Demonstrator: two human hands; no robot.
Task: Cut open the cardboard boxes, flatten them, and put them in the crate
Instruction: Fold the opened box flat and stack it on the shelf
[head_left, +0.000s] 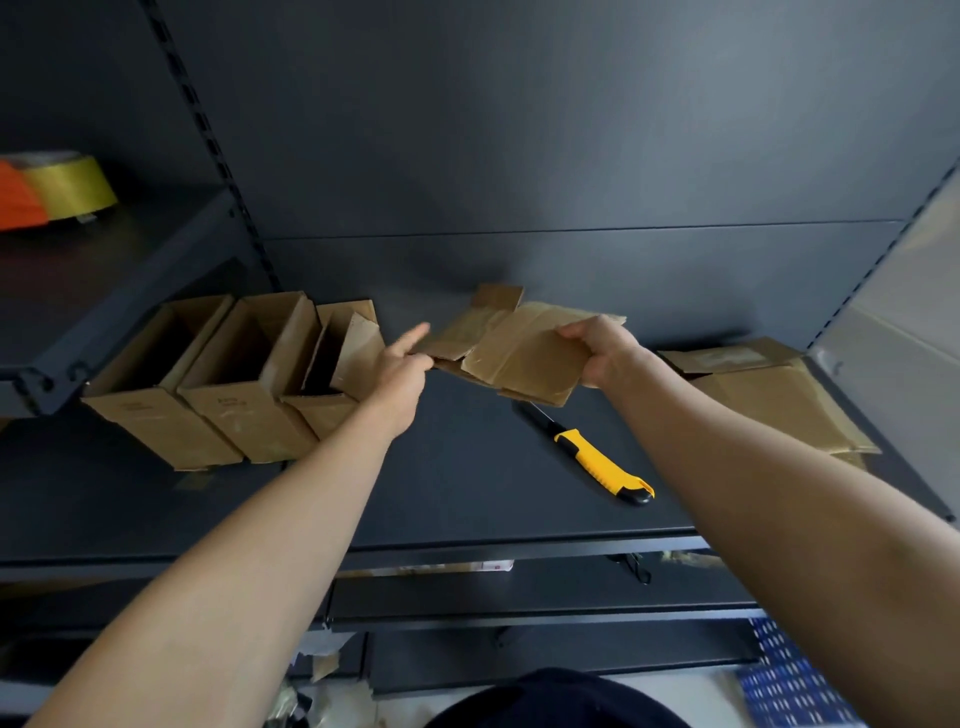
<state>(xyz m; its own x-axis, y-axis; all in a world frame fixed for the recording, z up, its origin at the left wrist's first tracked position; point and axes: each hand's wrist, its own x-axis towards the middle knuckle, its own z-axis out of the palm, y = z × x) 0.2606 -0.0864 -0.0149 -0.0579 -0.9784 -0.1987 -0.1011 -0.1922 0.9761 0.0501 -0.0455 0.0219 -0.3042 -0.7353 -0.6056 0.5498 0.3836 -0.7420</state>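
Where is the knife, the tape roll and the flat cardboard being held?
knife (597, 461): head view, yellow handle.
tape roll (72, 188): head view, yellow side.
flat cardboard (524, 349): head view, middle panel.

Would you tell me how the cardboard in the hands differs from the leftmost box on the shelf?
The held cardboard is flattened; the leftmost box stands in full box shape, top open. The held cardboard is gripped by the left hand and right hand; the leftmost box rests untouched on the shelf. Both are brown cardboard.
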